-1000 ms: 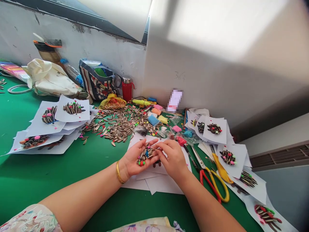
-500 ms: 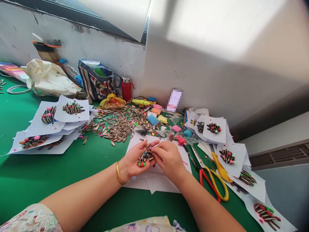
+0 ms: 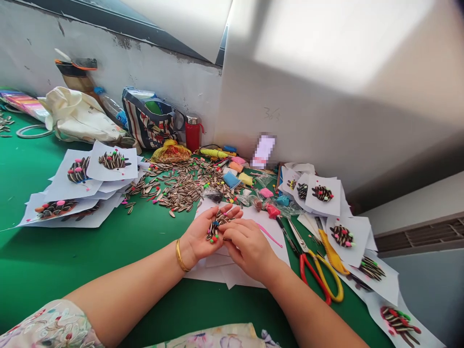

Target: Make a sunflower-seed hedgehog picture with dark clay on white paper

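My left hand is palm up and cupped, with a small heap of striped sunflower seeds resting in it. Green, red and blue bits show among those seeds. Over the palm, the bent fingers of my right hand are drawn together at the seeds; its fingertips are partly hidden, so what they pinch cannot be made out. Beneath both hands lie sheets of white paper. A thin pink strip lies on the paper, just right of my right hand.
Loose sunflower seeds spread across the green table behind my hands. Scissors and a yellow-handled tool lie at right. Cards bearing seed figures are stacked on both sides. A red flask stands by the wall.
My right hand has shifted slightly left and down over the left palm, its fingers now lower and flatter. More of the pink strip shows. The view has shifted slightly.
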`<move>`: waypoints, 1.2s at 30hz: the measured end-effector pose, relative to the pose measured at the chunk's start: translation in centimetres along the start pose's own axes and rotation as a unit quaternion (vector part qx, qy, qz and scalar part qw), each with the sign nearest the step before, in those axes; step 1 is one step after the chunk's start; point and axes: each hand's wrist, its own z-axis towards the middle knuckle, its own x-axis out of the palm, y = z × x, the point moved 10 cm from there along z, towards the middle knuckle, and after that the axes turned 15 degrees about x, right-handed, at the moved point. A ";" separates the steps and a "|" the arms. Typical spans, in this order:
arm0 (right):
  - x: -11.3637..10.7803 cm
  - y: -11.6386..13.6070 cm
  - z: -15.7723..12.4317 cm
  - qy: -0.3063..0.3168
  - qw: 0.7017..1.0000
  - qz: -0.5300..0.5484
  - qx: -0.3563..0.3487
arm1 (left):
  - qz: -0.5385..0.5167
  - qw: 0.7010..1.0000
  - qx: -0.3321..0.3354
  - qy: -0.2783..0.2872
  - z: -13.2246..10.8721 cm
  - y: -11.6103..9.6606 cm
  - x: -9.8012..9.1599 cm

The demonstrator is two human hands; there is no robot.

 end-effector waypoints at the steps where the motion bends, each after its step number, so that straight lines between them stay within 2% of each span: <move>1: -0.3 -0.2 0.0 -0.011 1.000 -0.002 0.007 | -0.001 1.000 -0.007 0.007 -0.1 0.1 0.1; 4: -1.0 0.5 -0.2 -0.026 1.000 0.002 -0.014 | -0.014 1.000 -0.006 0.014 -0.1 -0.1 0.2; 9: -0.3 2.8 -0.8 -0.005 0.995 -0.005 -0.095 | -0.028 0.999 0.028 -0.033 0.2 -0.6 -0.5; 16: 0.5 1.4 -0.5 -0.014 0.998 -0.033 -0.051 | 0.001 0.998 0.024 -0.060 0.1 -0.3 -0.9; 22: 0.9 3.0 -0.3 -0.012 0.997 -0.032 -0.073 | 0.005 0.998 0.026 -0.055 0.3 -0.1 -1.3; 29: 0.9 3.0 -0.1 -0.014 0.996 -0.021 -0.083 | -0.008 0.999 0.022 -0.025 0.8 -0.1 -1.5; 36: 1.0 2.9 0.0 -0.016 0.996 -0.007 -0.084 | -0.009 0.998 0.036 -0.056 0.8 -0.3 -1.8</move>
